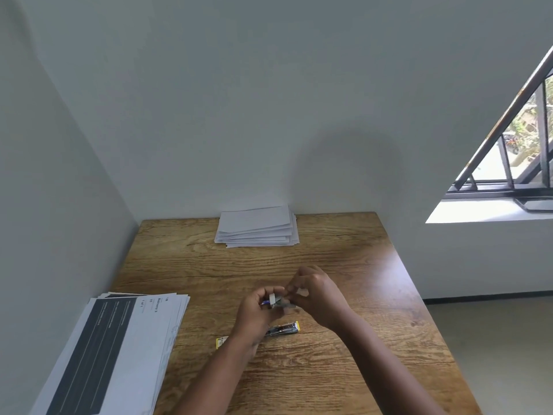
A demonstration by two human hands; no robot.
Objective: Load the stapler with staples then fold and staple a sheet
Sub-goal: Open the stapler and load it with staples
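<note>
Over the middle of the wooden table (pixel 344 265) my left hand (pixel 257 313) grips a small grey stapler (pixel 282 302) with a blue part showing by my fingers. My right hand (pixel 314 292) pinches at the stapler's right end, fingers closed; what they hold is too small to tell. Just below my hands lies a yellow staple box (pixel 284 328), open, with its tray showing. A yellow piece (pixel 220 342) lies left of it, partly hidden by my left wrist. Printed sheets (pixel 119 348) are stacked at the near left.
A pile of folded white sheets (pixel 257 227) rests at the table's far edge against the wall. Walls close off the left and back. A window (pixel 514 151) is at the right, with floor beyond the table's right edge.
</note>
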